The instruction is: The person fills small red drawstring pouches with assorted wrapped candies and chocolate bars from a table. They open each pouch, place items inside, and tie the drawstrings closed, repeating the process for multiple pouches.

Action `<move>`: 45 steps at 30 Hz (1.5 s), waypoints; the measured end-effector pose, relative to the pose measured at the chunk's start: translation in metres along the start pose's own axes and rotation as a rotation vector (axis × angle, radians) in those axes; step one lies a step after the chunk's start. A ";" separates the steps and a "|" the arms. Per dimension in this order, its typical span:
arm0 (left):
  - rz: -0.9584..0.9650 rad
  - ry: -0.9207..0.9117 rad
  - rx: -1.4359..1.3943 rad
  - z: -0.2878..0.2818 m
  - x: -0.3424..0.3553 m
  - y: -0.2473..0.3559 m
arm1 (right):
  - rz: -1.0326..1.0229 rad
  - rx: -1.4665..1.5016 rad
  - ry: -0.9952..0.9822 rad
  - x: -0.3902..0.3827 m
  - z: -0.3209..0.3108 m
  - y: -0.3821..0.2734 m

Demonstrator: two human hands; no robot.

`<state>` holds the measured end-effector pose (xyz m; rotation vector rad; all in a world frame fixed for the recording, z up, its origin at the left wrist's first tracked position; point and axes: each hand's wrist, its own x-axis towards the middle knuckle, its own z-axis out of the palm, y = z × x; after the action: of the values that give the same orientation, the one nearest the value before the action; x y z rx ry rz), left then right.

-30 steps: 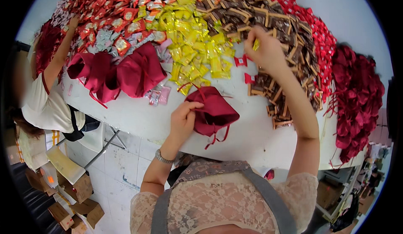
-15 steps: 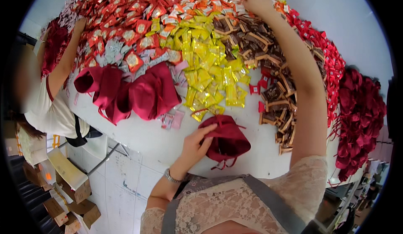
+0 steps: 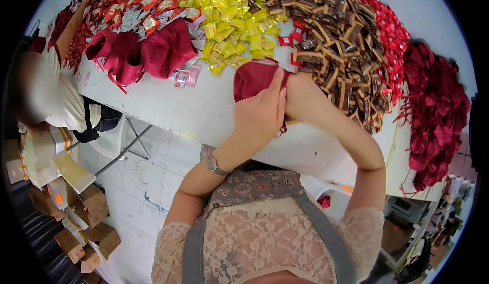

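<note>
- Dark-red fabric drawstring pouch [image 3: 250, 80]: one, between the two hands over the near middle of the table, just in front of the yellow packets; contents hidden by cloth and fingers.
- Dark-red fabric pouches [image 3: 168, 50]: a small row on the table, left of centre, touching one another, a mouth gaping at the leftmost; contents cannot be made out.
- Heaped dark-red cloth pouches [image 3: 435, 116]: a large pile at the table's right end, cords trailing.
- Brown cardboard boxes [image 3: 91, 206]: several at lower left, some with flaps raised; insides unclear.
- Left hand [image 3: 260, 108]: fingers nearly straight and close together, laid over the pouch cloth and holding it; silver metal wristwatch [image 3: 212, 165] at the wrist.
- Right hand [image 3: 300, 96]: against the pouch's right side; fingertips hidden, so whether they are spread or pinching cannot be told.
- White table [image 3: 198, 112]: bears shiny yellow packets [image 3: 221, 34] in the middle, brown packets with tan edges [image 3: 351, 55] to their right, small red wrapped pieces [image 3: 395, 55] beyond, red packets [image 3: 149, 24] on the left, and pale pink packets [image 3: 192, 76] beside the row of pouches.
- Co-worker's forearm [image 3: 72, 32]: at far left, extended toward the far heap.
- Pale tiled floor [image 3: 132, 223]: below the table's left side.
</note>
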<state>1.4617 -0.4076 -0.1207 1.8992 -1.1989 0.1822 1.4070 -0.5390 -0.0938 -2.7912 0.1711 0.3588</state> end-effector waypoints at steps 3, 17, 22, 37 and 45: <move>0.077 0.070 0.123 0.015 -0.008 0.006 | 0.187 0.859 -0.137 0.025 0.020 0.018; -0.486 -0.284 -0.136 -0.068 0.015 0.009 | 0.026 0.153 -0.218 0.039 -0.036 -0.016; -0.700 -0.210 -0.798 -0.082 -0.001 -0.008 | -0.422 0.236 0.587 -0.027 -0.036 -0.019; -0.043 -0.670 0.127 -0.076 0.037 -0.083 | 0.138 0.841 0.403 -0.036 0.025 0.020; -0.084 -0.588 -0.209 -0.065 0.006 -0.083 | 0.114 1.447 0.459 -0.045 0.027 0.038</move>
<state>1.5502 -0.3503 -0.1250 1.8657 -1.4422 -0.5643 1.3517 -0.5628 -0.1186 -1.3727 0.4599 -0.3142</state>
